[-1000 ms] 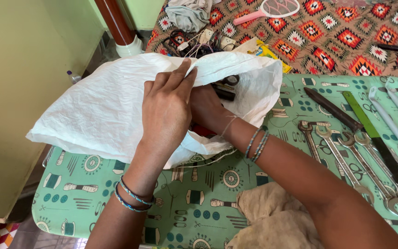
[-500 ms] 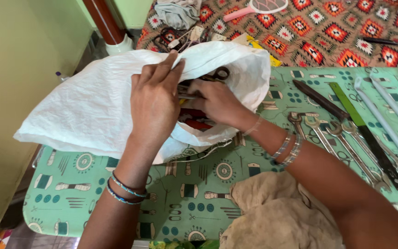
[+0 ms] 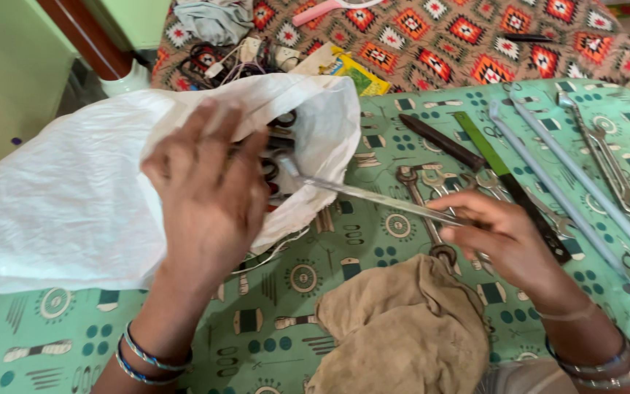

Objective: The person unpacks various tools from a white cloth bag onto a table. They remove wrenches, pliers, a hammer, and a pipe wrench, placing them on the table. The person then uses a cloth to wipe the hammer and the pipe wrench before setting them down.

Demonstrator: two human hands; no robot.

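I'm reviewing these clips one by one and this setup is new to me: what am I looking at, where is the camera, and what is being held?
There is no machine: a head-worn camera looks down at a person's two bare hands. The left hand rests on the mouth of a white sack holding tools. The right hand grips a long metal wrench, its far end at the sack's opening. On the green patterned table cover lie more wrenches, a beige cloth and pale rods.

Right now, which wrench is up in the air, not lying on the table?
The long wrench pinched in the right hand, its far end at the white sack. The other wrenches lie flat.
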